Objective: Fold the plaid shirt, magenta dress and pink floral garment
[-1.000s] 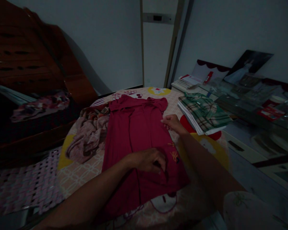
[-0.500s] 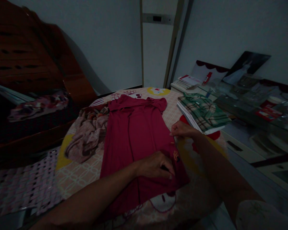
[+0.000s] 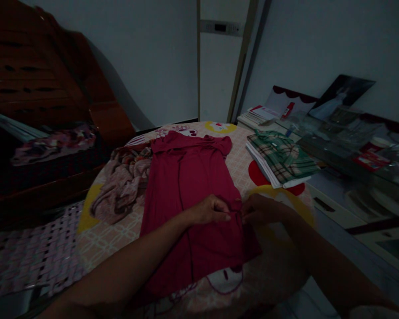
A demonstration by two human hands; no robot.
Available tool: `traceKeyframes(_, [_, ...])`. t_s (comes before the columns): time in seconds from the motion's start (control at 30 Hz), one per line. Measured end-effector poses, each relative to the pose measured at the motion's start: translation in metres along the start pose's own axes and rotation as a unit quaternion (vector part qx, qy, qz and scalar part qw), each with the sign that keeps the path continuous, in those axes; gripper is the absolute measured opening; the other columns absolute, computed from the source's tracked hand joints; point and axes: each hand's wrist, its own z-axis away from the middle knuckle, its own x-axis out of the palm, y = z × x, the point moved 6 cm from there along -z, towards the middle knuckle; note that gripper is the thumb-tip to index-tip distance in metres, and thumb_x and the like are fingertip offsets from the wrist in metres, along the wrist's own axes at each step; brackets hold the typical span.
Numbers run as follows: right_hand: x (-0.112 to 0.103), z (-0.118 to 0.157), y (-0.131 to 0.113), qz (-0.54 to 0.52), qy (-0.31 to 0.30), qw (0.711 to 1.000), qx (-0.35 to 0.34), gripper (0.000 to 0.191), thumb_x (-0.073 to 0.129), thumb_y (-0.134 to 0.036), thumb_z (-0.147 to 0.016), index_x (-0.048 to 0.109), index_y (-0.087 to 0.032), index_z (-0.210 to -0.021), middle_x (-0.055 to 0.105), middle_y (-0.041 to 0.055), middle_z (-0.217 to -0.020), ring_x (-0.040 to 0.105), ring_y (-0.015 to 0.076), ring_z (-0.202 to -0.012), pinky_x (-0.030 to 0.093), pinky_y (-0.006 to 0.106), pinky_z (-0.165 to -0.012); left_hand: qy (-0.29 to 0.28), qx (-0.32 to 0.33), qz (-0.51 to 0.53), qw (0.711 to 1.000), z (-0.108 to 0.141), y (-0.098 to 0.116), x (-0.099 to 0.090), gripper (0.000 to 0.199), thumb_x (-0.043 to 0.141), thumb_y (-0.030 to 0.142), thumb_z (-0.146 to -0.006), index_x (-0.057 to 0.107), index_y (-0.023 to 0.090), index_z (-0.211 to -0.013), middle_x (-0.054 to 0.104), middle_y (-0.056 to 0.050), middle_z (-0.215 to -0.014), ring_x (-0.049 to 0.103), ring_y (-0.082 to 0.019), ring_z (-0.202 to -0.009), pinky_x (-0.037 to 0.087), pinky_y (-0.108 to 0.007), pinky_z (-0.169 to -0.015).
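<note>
A magenta short-sleeved shirt (image 3: 193,177) lies spread on a round table with a patterned tablecloth (image 3: 109,248), its collar and sleeves at the far side. My left hand (image 3: 210,210) rests on its lower right part, fingers closed in a pinch on the cloth. Opposite it, my right hand (image 3: 261,209) pinches the shirt's right edge. Between the two hands the fabric is lifted into a small fold. The lower right corner of the shirt lies flat below the hands.
A crumpled brownish garment (image 3: 123,190) lies left of the shirt. Folded clothes with a green plaid shirt (image 3: 282,153) on top sit at the right. Beyond are a cluttered glass-topped cabinet (image 3: 339,137), a wooden bench (image 3: 46,93) and a woven seat (image 3: 36,257).
My right hand has come nearer along the shirt's edge, and my left hand has shifted up beside it. The cloth between them is now gathered, hiding the small print seen before.
</note>
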Motion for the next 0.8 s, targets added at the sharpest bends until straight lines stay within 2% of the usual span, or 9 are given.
traceKeyframes(0.13, [-0.006, 0.007, 0.004, -0.045, 0.117, 0.992, -0.009, 0.037, 0.064, -0.047, -0.078, 0.055, -0.017, -0.058, 0.051, -0.0026, -0.053, 0.045, 0.0102, -0.05, 0.028, 0.023, -0.048, 0.068, -0.038, 0.051, 0.996, -0.003, -0.009, -0.004, 0.049, 0.072, 0.059, -0.072, 0.056, 0.013, -0.067, 0.044, 0.006, -0.057, 0.037, -0.005, -0.05, 0.028, -0.017, -0.047])
traceKeyframes(0.23, [-0.006, 0.01, 0.009, -0.053, 0.176, 0.983, -0.009, 0.039, 0.063, -0.05, -0.08, 0.056, -0.017, -0.06, 0.049, -0.0031, -0.055, 0.043, 0.0102, -0.053, 0.029, 0.024, -0.051, 0.104, -0.048, 0.07, 0.991, -0.003, -0.007, -0.007, 0.05, 0.073, 0.059, -0.071, 0.052, 0.014, -0.066, 0.042, 0.007, -0.055, 0.034, -0.005, -0.048, 0.029, -0.017, -0.046])
traceKeyframes(0.4, [0.015, 0.013, 0.005, -0.025, 0.159, 0.987, 0.004, 0.036, 0.073, -0.052, -0.073, 0.062, -0.018, -0.07, 0.057, -0.0023, -0.06, 0.048, 0.0116, -0.056, 0.03, 0.024, -0.053, 0.113, -0.051, 0.091, 0.988, -0.004, -0.003, -0.007, 0.05, 0.074, 0.059, -0.069, 0.05, 0.015, -0.064, 0.043, 0.007, -0.053, 0.035, -0.005, -0.046, 0.026, -0.017, -0.045])
traceKeyframes(0.5, [0.025, 0.016, -0.003, 0.06, 0.153, 0.986, 0.016, 0.039, 0.08, -0.05, -0.067, 0.058, -0.019, -0.075, 0.058, -0.0026, -0.062, 0.048, 0.0115, -0.056, 0.028, 0.024, -0.053, 0.121, -0.047, 0.096, 0.987, -0.004, -0.001, -0.006, 0.051, 0.074, 0.059, -0.067, 0.049, 0.015, -0.062, 0.042, 0.007, -0.052, 0.033, -0.004, -0.045, 0.023, -0.018, -0.044])
traceKeyframes(0.67, [0.022, 0.023, -0.007, 0.159, 0.184, 0.968, 0.059, 0.049, 0.082, -0.051, -0.066, 0.058, -0.017, -0.093, 0.062, 0.0006, -0.075, 0.052, 0.0136, -0.063, 0.028, 0.024, -0.057, 0.134, -0.04, 0.095, 0.986, -0.003, 0.001, -0.006, 0.051, 0.074, 0.059, -0.067, 0.048, 0.015, -0.061, 0.042, 0.007, -0.051, 0.032, -0.004, -0.046, 0.02, -0.019, -0.045])
traceKeyframes(0.8, [0.021, 0.026, 0.0, 0.169, 0.158, 0.969, 0.092, 0.048, 0.083, -0.054, -0.061, 0.057, -0.018, -0.079, 0.06, 0.0016, -0.071, 0.051, 0.0148, -0.063, 0.025, 0.025, -0.055, 0.132, -0.044, 0.106, 0.985, -0.003, -0.002, -0.007, 0.049, 0.074, 0.058, -0.067, 0.051, 0.015, -0.064, 0.043, 0.007, -0.052, 0.031, -0.004, -0.045, 0.019, -0.019, -0.046])
